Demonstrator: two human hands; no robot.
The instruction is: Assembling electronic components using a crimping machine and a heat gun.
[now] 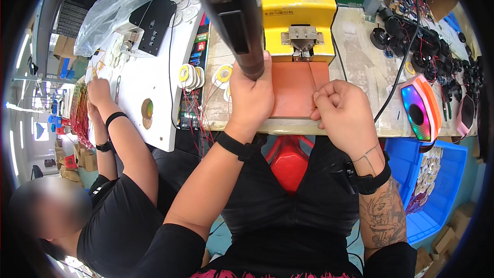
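Observation:
In front of me stands a yellow bench machine with a small metal mechanism on its face. An orange-brown plate lies flat below that mechanism. My right hand, closed in a pinch at the plate's right edge, holds a thin dark wire that runs up toward the mechanism. Beside the plate's left edge is my left hand, thumb pointing up. A long black cylinder-like object overlaps that hand and hides its fingers, so its grip cannot be made out.
White ring-shaped parts with red wires sit left of my left hand. A coworker's hand is at the white board. Rightward are a colour-lit speaker, round black parts, a black cable and a blue crate.

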